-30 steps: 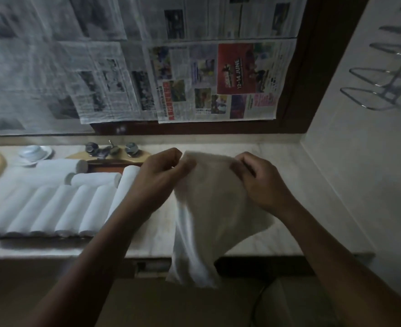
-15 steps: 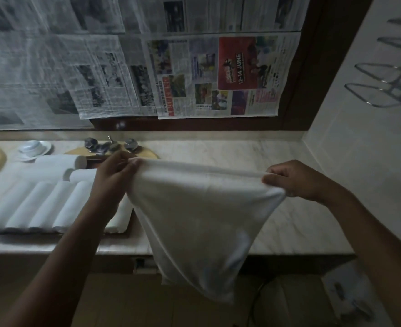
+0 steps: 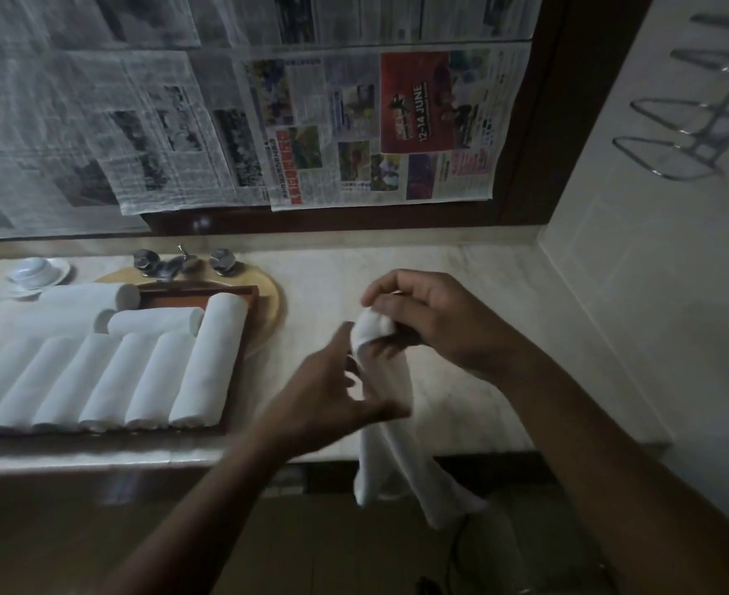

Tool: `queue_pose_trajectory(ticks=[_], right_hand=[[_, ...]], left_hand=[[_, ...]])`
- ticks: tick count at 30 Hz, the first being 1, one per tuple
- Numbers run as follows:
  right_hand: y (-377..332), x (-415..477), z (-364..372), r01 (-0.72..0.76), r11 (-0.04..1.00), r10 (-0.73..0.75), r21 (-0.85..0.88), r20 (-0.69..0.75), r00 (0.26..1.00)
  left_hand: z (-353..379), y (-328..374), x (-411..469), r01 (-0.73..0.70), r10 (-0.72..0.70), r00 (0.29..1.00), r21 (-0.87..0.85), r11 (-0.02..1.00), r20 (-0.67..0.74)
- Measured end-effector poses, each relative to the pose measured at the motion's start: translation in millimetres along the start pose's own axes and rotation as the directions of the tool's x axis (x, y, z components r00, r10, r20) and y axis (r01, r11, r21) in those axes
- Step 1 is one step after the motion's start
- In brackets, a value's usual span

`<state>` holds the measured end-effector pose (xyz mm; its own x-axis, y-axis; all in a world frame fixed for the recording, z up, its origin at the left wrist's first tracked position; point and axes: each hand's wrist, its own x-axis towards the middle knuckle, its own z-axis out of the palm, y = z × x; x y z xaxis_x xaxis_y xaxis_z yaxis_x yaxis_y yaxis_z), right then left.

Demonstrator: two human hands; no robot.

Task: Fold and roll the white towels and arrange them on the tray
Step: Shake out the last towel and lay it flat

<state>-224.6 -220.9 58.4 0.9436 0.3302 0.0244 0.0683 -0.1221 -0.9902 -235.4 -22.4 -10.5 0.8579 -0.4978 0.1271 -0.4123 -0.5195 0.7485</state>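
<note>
Where the towel is: held in the air over the front edge of the desk point(image 3: 332, 277). The towel point(image 3: 386, 444) hangs in a narrow, gathered strip, its top bunched into a wad and its tail dropping below the desk edge.
Right hand: the right hand point(image 3: 431, 319) grips the wad at the top, its fingers point(image 3: 397, 289) curled round the cloth.
Left hand: the left hand point(image 3: 332, 397) is beside the hanging strip with its fingers point(image 3: 341, 337) spread and loose, gripping nothing. Blur hides whether the thumb brushes the cloth.
What has changed: half a second ago both hands stretched the towel wide by its top corners. Now the left hand has let go, the two corners are together in the right hand, and the sheet has collapsed lengthwise.
What that means: this looks like the first fold. The towel is doubled but not flattened, so it probably needs smoothing, perhaps on the desk, before rolling.
Tray: the tray point(image 3: 191, 294) sits to the left, well apart from the hands.
Rolled towels: the rolled towels point(image 3: 109, 375) fill most of the tray in a row, with a few more laid crosswise behind them, so the task looks far along.
</note>
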Motion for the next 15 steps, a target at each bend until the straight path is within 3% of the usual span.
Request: queue_pose_trajectory(ticks=[3,5,7,8,11,15], right_hand=[[-8.3,9.3,10.0,0.053,0.998,-0.052,-0.031,0.018,0.998],[-9.4,8.7,-3.9,0.119,0.969,-0.128,-0.216,-0.028,0.991],[-4.3,2.7,-15.4,0.116,0.857,-0.143,-0.502,-0.016,0.990],[1.6,-0.4,-15.3,0.076,0.817,-0.079,-0.571,0.019,0.997],[40.0,-6.2,-0.2,-0.089,0.788,0.199,-0.609,0.115,0.973],[90.0,-9.0,-7.0,-0.110,0.846,0.162,-0.521,0.055,0.985]], left_hand=[[9.5,14.2,10.5,0.023,-0.085,0.972,-0.272,0.962,-0.219],[-2.0,15.9,16.2,0.020,-0.163,0.952,-0.478,0.878,-0.260],[-15.8,21.5,18.0,0.012,-0.175,0.944,-0.501,0.865,-0.278],[-19.8,23.3,19.4,0.008,-0.176,0.945,-0.520,0.854,-0.274],[-23.6,25.2,21.1,0.006,-0.188,0.948,-0.579,0.816,-0.255],[-35.6,4.6,10.0,0.083,-0.271,0.919,-0.532,0.843,-0.286]])
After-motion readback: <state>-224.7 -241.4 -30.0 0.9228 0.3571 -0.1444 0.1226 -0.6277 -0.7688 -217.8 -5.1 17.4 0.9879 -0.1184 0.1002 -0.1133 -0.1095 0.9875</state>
